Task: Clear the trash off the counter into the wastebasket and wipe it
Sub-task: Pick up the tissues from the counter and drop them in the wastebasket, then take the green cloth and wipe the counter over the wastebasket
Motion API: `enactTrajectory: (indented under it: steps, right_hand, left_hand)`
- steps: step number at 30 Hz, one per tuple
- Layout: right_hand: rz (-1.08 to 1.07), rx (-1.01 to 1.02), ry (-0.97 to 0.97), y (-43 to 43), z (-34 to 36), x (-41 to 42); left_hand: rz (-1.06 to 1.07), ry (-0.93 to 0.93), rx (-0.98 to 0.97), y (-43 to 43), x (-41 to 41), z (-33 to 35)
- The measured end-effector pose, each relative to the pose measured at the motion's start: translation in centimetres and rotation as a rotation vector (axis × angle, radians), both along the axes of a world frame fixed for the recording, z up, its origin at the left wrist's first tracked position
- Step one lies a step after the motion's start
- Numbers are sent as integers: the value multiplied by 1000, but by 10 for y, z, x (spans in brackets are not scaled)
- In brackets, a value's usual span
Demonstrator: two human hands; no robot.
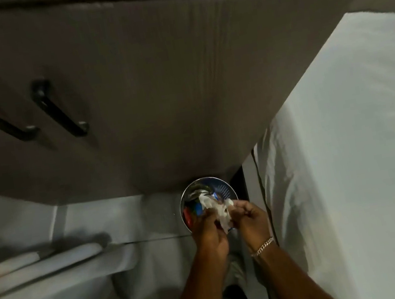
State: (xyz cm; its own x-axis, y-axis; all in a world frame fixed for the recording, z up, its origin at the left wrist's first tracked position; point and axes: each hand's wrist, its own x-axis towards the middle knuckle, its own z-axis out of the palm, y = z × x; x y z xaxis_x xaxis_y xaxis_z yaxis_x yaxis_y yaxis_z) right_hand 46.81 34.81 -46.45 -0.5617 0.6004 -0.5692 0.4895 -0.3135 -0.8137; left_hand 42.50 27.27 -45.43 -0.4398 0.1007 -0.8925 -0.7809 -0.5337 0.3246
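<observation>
Low in the frame's centre, both hands, left (207,228) and right (249,214), clutch crumpled white trash (220,211) directly above the round wastebasket (226,188). Dumping step, I'd say; next, simply let go.

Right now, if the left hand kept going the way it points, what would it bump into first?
Probably the wastebasket: the left hand points into its open top, holding crumpled paper.

Both hands, left hand (207,228) and right hand (249,214), clutch crumpled white paper (220,210) over the round wastebasket (225,187).
</observation>
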Motion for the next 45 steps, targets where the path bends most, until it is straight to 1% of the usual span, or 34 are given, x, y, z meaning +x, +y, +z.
enactTrajectory:
  steps: [2,4,6,8,11,13,16,18,20,23,24,25,26,28,30,32,34,36,38,39,41,43,44,45]
  right_hand:
    - [13,-32,-65,10,-49,5]
    - [4,-65,-93,17,-80,11]
    - [-15,-98,-82,20,-84,16]
    - [-48,-136,-52,17,-61,22]
    - [-87,-201,44,9,18,20]
    - [-22,-174,126,0,89,13]
    - [118,-67,304,-13,204,-9]
    - [210,26,433,-16,277,-35]
    - [295,172,550,-18,347,-68]
    - [321,412,655,-8,420,-134]
    - [315,496,658,-3,433,-162]
    - [316,571,643,2,442,-192]
    - [339,636,606,7,447,-221]
    - [440,774,493,19,451,-279]
    - [596,980,328,31,443,-325]
    - [869,1177,152,37,433,-363]
    - [1084,1391,-5,39,431,-384]
    - [1139,1531,-92,28,432,-388]
    - [1145,1678,-116,21,433,-382]
    - [1173,1719,-112,16,433,-375]
    - [1183,1681,18,12,432,-359]
    - [1135,1533,207,9,427,-334]
    - [1112,1396,308,3,421,-318]
    - [1072,1213,389,-2,418,-300]
  left_hand:
    - [-8,-55,37,1,3,-37]
    - [-43,-71,63,-3,4,-61]
    - [-38,-96,71,-17,3,-64]
    - [-56,-95,108,-32,3,-39]
    - [-95,-51,161,-53,-1,32]
    - [-113,20,157,-62,-6,95]
    - [-147,215,185,-73,-20,194]
    - [-166,381,223,-82,-36,259]
    - [-179,548,245,-92,-56,319]
    - [-142,736,256,-101,-93,382]
    - [-149,804,211,-101,-107,398]
    - [-165,884,109,-99,-121,410]
    - [-191,971,-45,-96,-134,417]
    - [-266,1152,-432,-90,-156,421]
    - [-397,1312,-770,-90,-169,414]
    - [-500,1415,-983,-98,-180,402]
    - [-484,1437,-1085,-114,-183,390]
    - [-431,1378,-1192,-137,-174,377]
    - [-434,1299,-1257,-157,-157,364]
    - [-442,1253,-1264,-167,-146,356]
    - [-450,1174,-1265,-183,-124,342]
    - [-458,1111,-1261,-200,-104,329]
    - [-460,1065,-1266,-213,-92,322]
    - [-457,1015,-1278,-227,-80,315]
